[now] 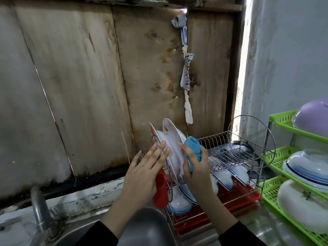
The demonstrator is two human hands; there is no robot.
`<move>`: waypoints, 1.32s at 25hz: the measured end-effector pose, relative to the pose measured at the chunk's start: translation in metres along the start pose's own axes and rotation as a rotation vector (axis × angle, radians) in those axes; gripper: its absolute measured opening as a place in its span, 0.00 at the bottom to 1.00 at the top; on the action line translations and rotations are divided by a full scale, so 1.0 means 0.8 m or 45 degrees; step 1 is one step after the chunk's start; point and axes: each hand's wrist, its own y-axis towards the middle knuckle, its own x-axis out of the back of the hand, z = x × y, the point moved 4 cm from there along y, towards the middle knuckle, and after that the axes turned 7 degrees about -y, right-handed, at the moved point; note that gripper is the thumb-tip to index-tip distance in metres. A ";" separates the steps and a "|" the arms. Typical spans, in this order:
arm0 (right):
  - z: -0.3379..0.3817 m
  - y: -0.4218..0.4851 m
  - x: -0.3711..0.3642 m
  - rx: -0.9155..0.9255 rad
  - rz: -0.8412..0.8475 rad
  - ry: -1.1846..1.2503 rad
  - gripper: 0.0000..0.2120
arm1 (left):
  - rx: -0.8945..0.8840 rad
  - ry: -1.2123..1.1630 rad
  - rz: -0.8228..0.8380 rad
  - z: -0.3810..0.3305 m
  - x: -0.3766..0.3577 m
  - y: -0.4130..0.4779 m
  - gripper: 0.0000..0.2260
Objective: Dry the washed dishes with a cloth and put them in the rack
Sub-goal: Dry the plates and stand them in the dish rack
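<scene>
Two white round floral plates point(173, 137) stand upright at the left end of the chrome wire rack's point(230, 144) upper tier. The left hand point(147, 167) lays straight fingers against their left side. The right hand point(195, 164) clenches a bunched blue cloth point(192, 144) at the right face. White blue-striped bowls point(230, 174) already sit in the lower tier. It looks well along to me, though I cannot tell whether more dishes wait in the steel sink point(145, 224).

Two bare hands reached forward, side by side.
The left hand point(143, 173) lay flat with fingers straight and slightly spread; the right hand point(195, 166) curled its fingers round a bunched blue cloth point(192, 148).
</scene>
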 end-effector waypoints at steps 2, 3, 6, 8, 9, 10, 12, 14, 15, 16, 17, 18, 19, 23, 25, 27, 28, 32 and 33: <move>0.000 -0.001 0.001 0.014 0.059 0.088 0.20 | 0.011 0.009 0.005 0.000 -0.001 0.000 0.36; 0.002 -0.002 0.002 0.039 0.093 0.130 0.20 | 0.018 0.017 0.003 0.000 -0.001 0.000 0.36; 0.009 -0.005 0.002 0.123 0.201 0.163 0.22 | 0.041 0.015 -0.002 -0.002 -0.001 -0.003 0.36; 0.010 -0.007 0.002 0.138 0.238 0.141 0.23 | 0.058 0.008 -0.008 -0.004 0.000 -0.005 0.35; 0.009 -0.008 0.003 0.137 0.247 0.130 0.23 | 0.066 0.011 -0.010 -0.005 0.000 -0.005 0.35; 0.007 -0.008 0.003 0.131 0.253 0.122 0.23 | 0.072 0.014 -0.007 -0.006 0.000 -0.006 0.35; 0.007 -0.009 0.007 0.117 0.260 0.126 0.22 | 0.083 0.020 0.004 -0.007 0.000 -0.005 0.35; 0.010 -0.011 0.014 0.098 0.249 0.112 0.22 | 0.093 0.040 0.018 -0.007 0.001 -0.006 0.34; 0.013 -0.014 0.019 0.088 0.227 0.088 0.22 | 0.099 0.059 0.027 -0.007 0.002 -0.007 0.34; 0.018 -0.017 0.025 0.079 0.198 0.057 0.22 | 0.107 0.076 0.036 -0.006 0.003 -0.009 0.34; 0.024 -0.020 0.031 0.065 0.174 0.032 0.21 | 0.118 0.086 0.045 -0.005 0.004 -0.013 0.34; 0.033 -0.025 0.037 0.050 0.162 0.023 0.21 | 0.138 0.085 0.057 -0.004 0.005 -0.020 0.33; 0.044 -0.031 0.043 0.045 0.156 0.026 0.21 | 0.164 0.083 0.069 -0.002 0.005 -0.028 0.33; 0.088 -0.066 0.055 0.043 0.194 0.185 0.21 | 0.295 0.107 0.104 0.007 0.011 -0.077 0.31; 0.105 -0.090 0.052 0.010 0.248 0.246 0.21 | 0.364 0.112 0.130 0.012 0.016 -0.110 0.30; 0.122 -0.115 0.042 -0.010 0.278 0.267 0.21 | 0.422 0.104 0.149 0.018 0.021 -0.146 0.30; 0.131 -0.129 0.035 -0.021 0.299 0.285 0.21 | 0.453 0.107 0.165 0.022 0.024 -0.166 0.31; 0.174 -0.181 0.004 -0.115 0.501 0.328 0.20 | 0.582 0.131 0.227 0.038 0.038 -0.240 0.30; 0.187 -0.192 -0.004 -0.124 0.543 0.325 0.22 | 0.621 0.130 0.246 0.044 0.043 -0.258 0.30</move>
